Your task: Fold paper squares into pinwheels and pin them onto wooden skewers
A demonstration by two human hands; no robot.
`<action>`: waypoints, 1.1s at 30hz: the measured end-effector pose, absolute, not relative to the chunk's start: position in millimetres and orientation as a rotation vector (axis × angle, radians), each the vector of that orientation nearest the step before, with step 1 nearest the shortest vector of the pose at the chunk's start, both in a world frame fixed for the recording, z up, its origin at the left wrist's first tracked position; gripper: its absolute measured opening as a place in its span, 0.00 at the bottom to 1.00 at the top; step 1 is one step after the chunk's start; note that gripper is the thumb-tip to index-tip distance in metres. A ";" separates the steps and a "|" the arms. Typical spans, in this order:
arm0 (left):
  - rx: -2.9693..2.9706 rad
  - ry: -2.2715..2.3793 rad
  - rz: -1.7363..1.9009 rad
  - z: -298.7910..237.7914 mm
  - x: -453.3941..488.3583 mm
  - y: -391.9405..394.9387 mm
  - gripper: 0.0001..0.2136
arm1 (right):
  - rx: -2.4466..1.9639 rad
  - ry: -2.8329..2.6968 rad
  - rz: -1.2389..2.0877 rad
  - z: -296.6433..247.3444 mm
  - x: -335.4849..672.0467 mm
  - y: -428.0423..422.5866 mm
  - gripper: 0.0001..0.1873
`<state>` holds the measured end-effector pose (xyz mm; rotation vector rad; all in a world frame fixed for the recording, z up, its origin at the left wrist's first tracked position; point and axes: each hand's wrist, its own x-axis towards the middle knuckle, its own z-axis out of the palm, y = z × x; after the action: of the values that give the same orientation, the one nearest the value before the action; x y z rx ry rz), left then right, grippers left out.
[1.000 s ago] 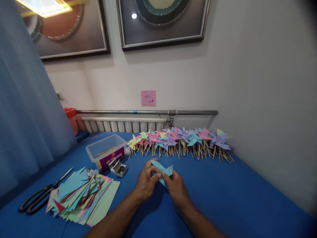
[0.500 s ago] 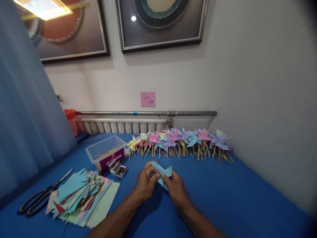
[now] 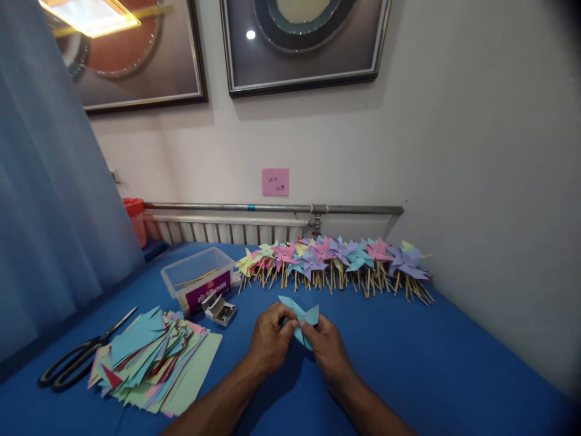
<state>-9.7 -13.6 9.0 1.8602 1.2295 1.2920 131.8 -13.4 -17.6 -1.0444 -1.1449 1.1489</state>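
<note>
The left hand (image 3: pixel 270 339) and right hand (image 3: pixel 329 345) both pinch a light-blue folded paper (image 3: pixel 311 315) over the middle of the blue table (image 3: pixel 431 363), fingers closed on it from each side. To the right, the table stretches wide, up to the wall (image 3: pixel 490 181). Pinwheels (image 3: pixel 336 253) line the far edge. At left, a see-through tub (image 3: pixel 204 295) holds thin sticks (image 3: pixel 195 279), a small open box (image 3: pixel 230 318) holds shiny bits (image 3: pixel 224 312), and scissors (image 3: pixel 97 343) lie beside a paper pile (image 3: pixel 154 357).
</note>
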 end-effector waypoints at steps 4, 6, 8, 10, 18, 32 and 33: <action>1.833 1.198 1.325 9.6 -8.8 -14.2 0.04 | -1.007 -1.130 1.185 -16.4 131.6 -14.5 0.21; 1.813 1.203 1.321 9.7 -8.7 -14.1 0.03 | -1.007 -1.130 1.201 -16.5 132.2 -14.9 0.21; 1.797 1.200 1.320 9.6 -8.7 -13.8 0.04 | -1.014 -1.137 1.206 -16.9 132.8 -15.0 0.22; 1.787 1.186 1.323 9.5 -8.8 -13.4 0.04 | -1.019 -1.143 1.192 -17.1 133.2 -15.0 0.22; 1.751 1.181 1.320 11.8 -8.6 -14.9 0.03 | -1.001 -1.107 1.217 -15.5 131.6 -16.4 0.24; 1.726 1.214 1.318 11.6 -8.1 -14.2 0.03 | -1.036 -1.144 1.151 -27.4 132.6 -6.8 0.23; 1.724 1.213 1.319 11.5 -8.1 -14.0 0.03 | -1.039 -1.138 1.146 -29.3 132.6 -5.8 0.23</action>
<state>-8.1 -14.0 11.5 1.7240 1.2130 1.3186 132.6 -5.8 -29.3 -1.0392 -1.1378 1.1461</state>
